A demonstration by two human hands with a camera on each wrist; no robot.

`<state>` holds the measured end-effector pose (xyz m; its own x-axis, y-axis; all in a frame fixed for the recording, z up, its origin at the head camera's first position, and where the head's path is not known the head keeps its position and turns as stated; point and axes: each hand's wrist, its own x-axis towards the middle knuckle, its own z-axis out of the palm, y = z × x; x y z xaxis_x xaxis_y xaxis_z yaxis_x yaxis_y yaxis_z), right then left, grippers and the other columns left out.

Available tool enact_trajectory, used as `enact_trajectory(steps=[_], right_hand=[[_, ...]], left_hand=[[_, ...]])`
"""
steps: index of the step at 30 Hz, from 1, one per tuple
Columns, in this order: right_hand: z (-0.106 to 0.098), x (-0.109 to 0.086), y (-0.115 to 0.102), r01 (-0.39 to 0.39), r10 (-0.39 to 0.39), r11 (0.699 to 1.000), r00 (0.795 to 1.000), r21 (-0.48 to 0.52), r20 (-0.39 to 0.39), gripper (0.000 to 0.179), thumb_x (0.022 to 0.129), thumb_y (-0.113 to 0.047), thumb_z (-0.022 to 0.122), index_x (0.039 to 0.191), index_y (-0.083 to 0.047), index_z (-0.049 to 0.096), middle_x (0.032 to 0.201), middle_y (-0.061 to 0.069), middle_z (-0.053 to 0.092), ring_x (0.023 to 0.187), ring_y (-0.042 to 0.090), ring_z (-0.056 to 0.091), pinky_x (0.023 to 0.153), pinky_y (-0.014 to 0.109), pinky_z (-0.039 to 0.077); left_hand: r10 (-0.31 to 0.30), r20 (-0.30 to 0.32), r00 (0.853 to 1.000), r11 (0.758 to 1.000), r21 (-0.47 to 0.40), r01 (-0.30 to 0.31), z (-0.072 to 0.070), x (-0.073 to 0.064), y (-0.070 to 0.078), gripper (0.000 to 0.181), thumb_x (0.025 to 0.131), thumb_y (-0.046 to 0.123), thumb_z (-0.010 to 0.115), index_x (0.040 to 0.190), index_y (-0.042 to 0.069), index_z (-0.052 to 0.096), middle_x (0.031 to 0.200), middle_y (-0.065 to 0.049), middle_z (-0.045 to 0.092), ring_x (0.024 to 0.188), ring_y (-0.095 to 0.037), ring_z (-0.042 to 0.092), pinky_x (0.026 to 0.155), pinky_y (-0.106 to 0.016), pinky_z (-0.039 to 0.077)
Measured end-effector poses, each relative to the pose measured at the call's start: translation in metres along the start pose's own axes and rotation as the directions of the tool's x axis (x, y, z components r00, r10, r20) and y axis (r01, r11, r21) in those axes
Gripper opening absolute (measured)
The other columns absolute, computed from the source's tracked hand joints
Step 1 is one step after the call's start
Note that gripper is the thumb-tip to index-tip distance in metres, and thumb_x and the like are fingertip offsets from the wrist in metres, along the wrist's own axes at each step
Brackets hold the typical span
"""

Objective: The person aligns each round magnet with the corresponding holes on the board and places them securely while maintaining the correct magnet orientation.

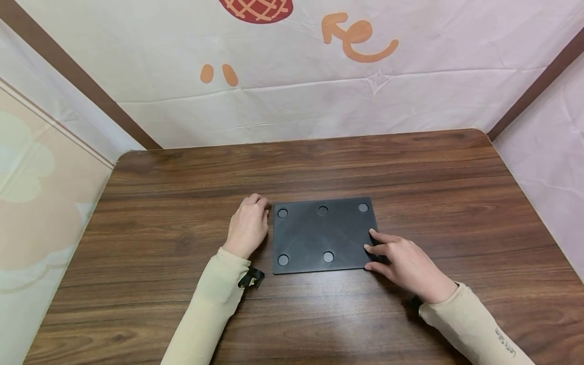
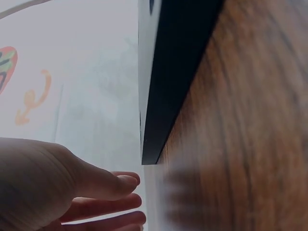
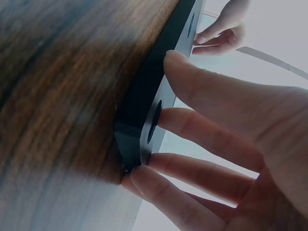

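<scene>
A flat dark grey rectangular board (image 1: 303, 235) with several round recesses lies on the wooden table. My right hand (image 1: 403, 261) reaches over its right end with fingers spread. In the right wrist view, the thumb (image 3: 192, 72) rests at the board's long edge, and the fingertips touch its top face and the corner beside a round recess (image 3: 154, 120). My left hand (image 1: 248, 225) is beside the board's left edge, fingers loosely bent and holding nothing. The left wrist view has that hand (image 2: 72, 187) close to the far end of the board's side (image 2: 168, 72).
The wood-grain table (image 1: 182, 182) extends around the board on every side. A white printed cloth (image 1: 292, 106) hangs behind its back edge, and more cloth panels stand at the left and right. A black strap piece (image 1: 252, 278) sits at the left wrist.
</scene>
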<state>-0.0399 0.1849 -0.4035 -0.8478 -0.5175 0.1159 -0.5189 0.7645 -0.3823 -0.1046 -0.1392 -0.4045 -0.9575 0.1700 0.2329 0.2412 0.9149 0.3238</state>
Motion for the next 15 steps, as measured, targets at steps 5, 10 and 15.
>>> enact_trajectory(steps=[5,10,15], right_hand=[[-0.0019,0.0014,0.0012,0.002,-0.002,1.000,1.000,0.003,0.004,0.033,0.078,-0.023,0.079,0.103,-0.002,0.075,0.125,0.025,0.060,0.104,0.037,0.065,0.080,0.046,0.055],[-0.0037,0.0027,0.0024,0.002,-0.002,1.000,1.000,0.007,0.005,0.033,0.078,-0.023,0.079,0.103,-0.003,0.075,0.125,0.024,0.061,0.104,0.037,0.066,0.080,0.046,0.055],[-0.0056,0.0040,0.0034,0.001,-0.002,1.000,1.000,0.012,0.011,0.033,0.078,-0.023,0.079,0.103,-0.003,0.075,0.125,0.024,0.061,0.104,0.037,0.066,0.080,0.046,0.055]], left_hand=[[-0.018,0.012,1.000,1.000,-0.007,0.018,-0.0017,0.0018,-0.0013,0.015,0.089,-0.001,0.060,0.101,-0.001,0.070,0.108,-0.014,0.064,0.103,-0.032,0.060,0.080,-0.045,0.054],[-0.019,0.013,1.000,1.000,0.002,0.019,-0.0021,0.0034,-0.0030,0.016,0.089,-0.001,0.061,0.102,-0.003,0.069,0.111,-0.016,0.064,0.108,-0.034,0.058,0.086,-0.046,0.052],[-0.027,0.014,1.000,1.000,0.007,0.027,-0.0028,0.0043,-0.0041,0.018,0.087,-0.002,0.062,0.104,-0.005,0.068,0.116,-0.020,0.063,0.113,-0.036,0.056,0.094,-0.046,0.048]])
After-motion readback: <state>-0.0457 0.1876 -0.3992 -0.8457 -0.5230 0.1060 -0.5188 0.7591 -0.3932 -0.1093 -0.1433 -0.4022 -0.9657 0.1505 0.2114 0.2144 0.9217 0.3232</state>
